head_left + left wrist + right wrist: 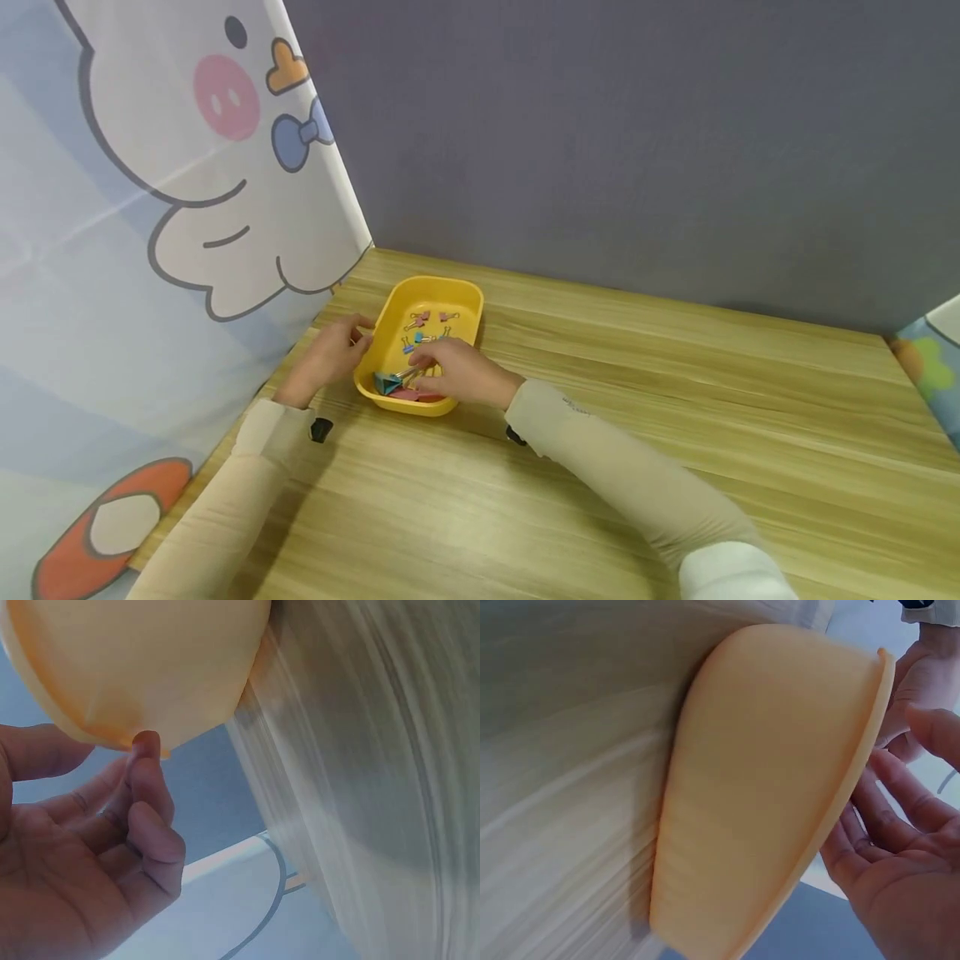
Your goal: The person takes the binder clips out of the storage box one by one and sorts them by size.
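A yellow plastic tray [467, 310] sits on the wooden table with small binder clips inside. Its left rim is where my left hand [327, 357] is, fingers bent against the edge; the left wrist view has the fingertips [146, 742] at the rim. Over the near half of the tray reaches my right hand [467, 372], thumb and fingers apart, beside the metal handles of a large teal binder clip [386, 383]. Pink binder clips [406, 394] lie at the near end. In the right wrist view the tray wall hides the clips beneath the right hand [900, 840].
Small pink clips [450, 317] and a blue clip [408, 348] lie farther back in the tray. A cartoon-printed sheet [172, 167] stands along the left table edge, and a grey panel [637, 150] at the back. Wooden tabletop [675, 367] extends to the right.
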Demonstrator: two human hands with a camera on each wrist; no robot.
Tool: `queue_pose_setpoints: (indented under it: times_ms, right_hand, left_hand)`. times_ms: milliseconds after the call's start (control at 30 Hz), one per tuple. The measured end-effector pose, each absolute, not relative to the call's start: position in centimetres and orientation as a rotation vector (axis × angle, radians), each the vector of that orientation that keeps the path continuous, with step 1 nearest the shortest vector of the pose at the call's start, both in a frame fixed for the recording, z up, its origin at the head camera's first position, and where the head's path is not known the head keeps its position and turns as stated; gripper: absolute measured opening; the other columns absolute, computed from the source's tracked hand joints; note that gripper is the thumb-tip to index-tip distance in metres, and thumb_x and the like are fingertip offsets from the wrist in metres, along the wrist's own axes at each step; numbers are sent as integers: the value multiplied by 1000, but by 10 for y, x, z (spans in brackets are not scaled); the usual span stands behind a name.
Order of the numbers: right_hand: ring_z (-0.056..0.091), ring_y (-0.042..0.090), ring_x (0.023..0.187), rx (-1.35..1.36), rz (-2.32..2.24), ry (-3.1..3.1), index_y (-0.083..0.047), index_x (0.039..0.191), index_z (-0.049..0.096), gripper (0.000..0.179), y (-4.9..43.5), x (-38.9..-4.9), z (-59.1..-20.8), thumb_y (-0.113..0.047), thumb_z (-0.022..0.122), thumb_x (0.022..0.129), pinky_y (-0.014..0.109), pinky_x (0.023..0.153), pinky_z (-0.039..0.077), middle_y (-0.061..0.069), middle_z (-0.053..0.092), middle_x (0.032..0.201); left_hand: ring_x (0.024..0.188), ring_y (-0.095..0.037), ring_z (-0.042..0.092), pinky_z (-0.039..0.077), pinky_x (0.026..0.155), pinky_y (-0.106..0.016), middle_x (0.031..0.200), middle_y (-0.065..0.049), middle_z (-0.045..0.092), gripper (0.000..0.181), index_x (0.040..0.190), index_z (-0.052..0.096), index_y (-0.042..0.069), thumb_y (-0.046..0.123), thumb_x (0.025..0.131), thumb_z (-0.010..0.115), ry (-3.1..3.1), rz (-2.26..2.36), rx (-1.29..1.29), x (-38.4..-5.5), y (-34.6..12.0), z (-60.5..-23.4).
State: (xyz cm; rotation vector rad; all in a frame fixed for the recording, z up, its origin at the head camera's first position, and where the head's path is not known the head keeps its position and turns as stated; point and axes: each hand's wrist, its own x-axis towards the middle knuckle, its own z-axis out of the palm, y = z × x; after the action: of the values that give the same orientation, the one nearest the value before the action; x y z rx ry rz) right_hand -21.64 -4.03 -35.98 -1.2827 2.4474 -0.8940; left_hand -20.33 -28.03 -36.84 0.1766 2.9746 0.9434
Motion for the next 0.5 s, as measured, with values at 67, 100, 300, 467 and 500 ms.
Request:
queue_pose_setpoints:
  times_ms: [67, 100, 300, 467, 500]
  right_hand:
    - [62, 12, 94, -1282, -849, 2465, -5, 114, 65, 32, -47, -217, -361, -24, 67, 89, 21, 82, 45, 2, 68, 103]
    - [61, 10, 91, -1275, -831, 2473, -5, 114, 65, 32, -50, -218, -361, -25, 67, 90, 21, 80, 45, 0, 68, 101]
    - [58, 7, 80, -1169, -663, 2520, -7, 114, 64, 34, -69, -221, -363, -32, 63, 91, 20, 72, 45, -4, 64, 91]
    - [55, 8, 70, -1115, -587, 2522, -8, 112, 64, 34, -82, -222, -366, -35, 62, 92, 20, 68, 43, -6, 62, 83]
    - [54, 9, 67, -1108, -586, 2512, -8, 110, 65, 33, -84, -222, -366, -35, 62, 92, 20, 66, 43, -6, 61, 81]
  left_hand:
    - [69, -22, 56, 47, 59, -33, 90, -17, 61, 31, 125, 52, -6, 8, 97, 51, 2971, 941, 180, -204, -280, -370]
    - [69, -23, 56, 47, 60, -34, 90, -17, 61, 31, 125, 51, -6, 7, 96, 51, 2972, 937, 178, -204, -279, -371]
    - [70, -24, 56, 47, 61, -34, 89, -17, 61, 30, 124, 52, -6, 5, 96, 50, 2990, 933, 188, -204, -278, -373]
    - [68, -23, 55, 45, 59, -34, 86, -16, 62, 30, 124, 52, -6, 1, 95, 49, 3016, 928, 217, -204, -279, -373]
    - [68, -23, 55, 45, 59, -35, 86, -16, 62, 31, 124, 52, -7, 0, 95, 49, 3014, 928, 222, -204, -280, -372]
